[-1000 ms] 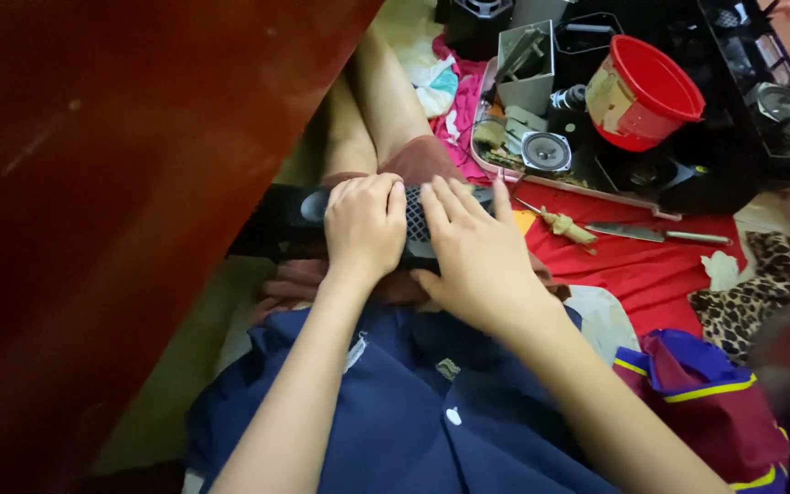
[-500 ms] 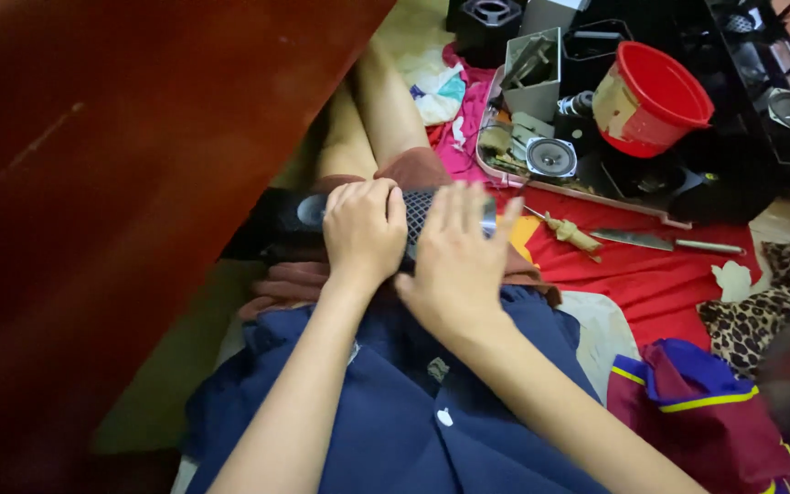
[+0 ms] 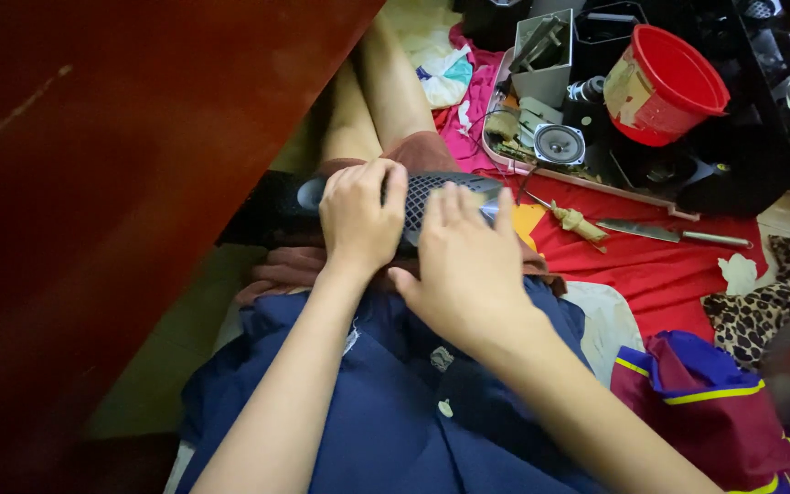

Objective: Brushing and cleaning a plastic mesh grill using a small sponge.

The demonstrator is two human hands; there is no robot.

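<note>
In the middle of the frame a long black speaker [image 3: 358, 197] with a mesh front lies across the person's lap. The left hand [image 3: 358, 220] wraps around it, fingers curled tight. The right hand [image 3: 464, 261] lies flat on the mesh, fingers spread and pressing down. It looks like the cover is being worked by hand. The next move needs a steady hold and careful fingertips. A red bucket [image 3: 665, 87] sits at the upper right.

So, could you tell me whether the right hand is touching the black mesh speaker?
Touching: the head view shows the right hand lying flat on the black mesh speaker.
</note>
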